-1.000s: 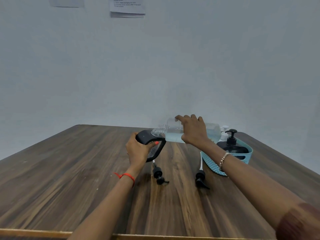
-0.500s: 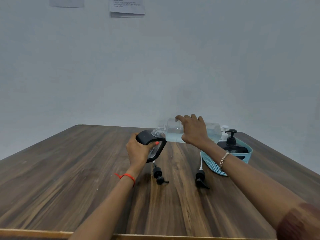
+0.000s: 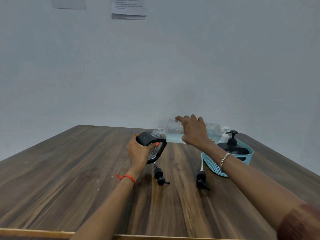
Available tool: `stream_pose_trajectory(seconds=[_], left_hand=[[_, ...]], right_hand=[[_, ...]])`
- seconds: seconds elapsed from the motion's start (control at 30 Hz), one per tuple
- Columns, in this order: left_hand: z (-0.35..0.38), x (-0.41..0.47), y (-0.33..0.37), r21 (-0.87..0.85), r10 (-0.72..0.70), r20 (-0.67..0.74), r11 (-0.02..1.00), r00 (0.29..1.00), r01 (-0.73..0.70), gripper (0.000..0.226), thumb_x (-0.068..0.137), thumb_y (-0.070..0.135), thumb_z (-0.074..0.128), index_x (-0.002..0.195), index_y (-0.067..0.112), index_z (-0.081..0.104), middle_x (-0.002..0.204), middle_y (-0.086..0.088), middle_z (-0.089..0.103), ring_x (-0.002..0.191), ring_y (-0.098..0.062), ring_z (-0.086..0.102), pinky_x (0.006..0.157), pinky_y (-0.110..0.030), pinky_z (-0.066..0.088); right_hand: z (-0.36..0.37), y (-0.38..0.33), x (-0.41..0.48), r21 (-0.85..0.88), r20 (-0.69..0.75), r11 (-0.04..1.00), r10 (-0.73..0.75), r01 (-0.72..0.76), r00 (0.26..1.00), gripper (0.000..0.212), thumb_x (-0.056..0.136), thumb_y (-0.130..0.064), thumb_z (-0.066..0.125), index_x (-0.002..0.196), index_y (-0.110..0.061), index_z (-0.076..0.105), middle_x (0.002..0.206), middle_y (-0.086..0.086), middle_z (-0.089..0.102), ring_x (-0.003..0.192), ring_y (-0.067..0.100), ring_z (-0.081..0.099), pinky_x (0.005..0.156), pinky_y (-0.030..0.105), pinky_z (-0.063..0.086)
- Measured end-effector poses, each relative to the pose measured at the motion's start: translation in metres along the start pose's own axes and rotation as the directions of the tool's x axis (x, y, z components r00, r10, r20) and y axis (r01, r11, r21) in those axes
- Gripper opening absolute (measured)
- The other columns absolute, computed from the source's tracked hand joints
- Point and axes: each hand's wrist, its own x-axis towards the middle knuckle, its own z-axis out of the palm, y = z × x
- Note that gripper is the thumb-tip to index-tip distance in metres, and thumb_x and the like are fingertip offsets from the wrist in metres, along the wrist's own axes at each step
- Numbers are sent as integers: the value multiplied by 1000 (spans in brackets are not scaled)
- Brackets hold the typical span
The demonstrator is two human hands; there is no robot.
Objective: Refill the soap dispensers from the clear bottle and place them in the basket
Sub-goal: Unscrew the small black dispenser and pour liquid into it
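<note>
My left hand (image 3: pixel 138 150) grips a black soap dispenser (image 3: pixel 158 150) with no pump on it, tilted on the table. In my right hand (image 3: pixel 194 131) the clear bottle (image 3: pixel 171 131) lies almost level, its open neck resting at the dispenser's mouth; pale liquid sits in its lower half. Two black pump heads (image 3: pixel 160 175) (image 3: pixel 201 181) with white tubes lie on the wood in front. A light blue basket (image 3: pixel 212 163) at the right holds another black dispenser (image 3: pixel 232 146) with its pump on.
A white pump bottle (image 3: pixel 225 134) stands behind the basket, mostly hidden. The wooden table (image 3: pixel 69 179) runs to a grey wall with two paper sheets (image 3: pixel 129 7) pinned high up. A light strip marks the table's near edge.
</note>
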Motion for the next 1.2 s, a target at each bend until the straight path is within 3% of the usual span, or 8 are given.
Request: stream_pose_trajectory(seconds=[0.43,0.6,0.73,1.2], left_hand=[[-4,-1,0,14,-1,8,1000,1000,1,59,57,20,88,106,6,59,98,-7,66,87,-19,61,71,-26,50],[-5,-3,2,6,-2,9,1000,1000,2,57,57,19,88,104,5,60,91,-2,62,82,-16,59,62,-16,43],[-4,-4,3,2,-7,15,1000,1000,7,58,57,20,89,104,5,59,91,-1,62,83,-17,60,66,-21,46],[-4,-8,4,11,-29,21,1000,999,29,57,56,21,89,103,5,60,89,-2,62,81,-16,58,55,-11,39]], right_hand=[[0,-2,1,-10,-6,1000,-8,8,1000,66,65,1,57,126,-22,46,108,3,61,103,25,49,79,31,26],[0,-2,1,-13,-3,1000,-7,7,1000,68,65,1,56,127,-22,46,109,4,61,104,26,49,84,33,30],[0,-2,1,-24,0,1000,-9,9,1000,67,65,1,56,128,-22,45,108,3,61,104,25,49,83,33,30],[-1,-1,-2,-32,7,999,-7,7,1000,66,66,1,56,127,-23,45,107,3,61,104,24,49,85,33,31]])
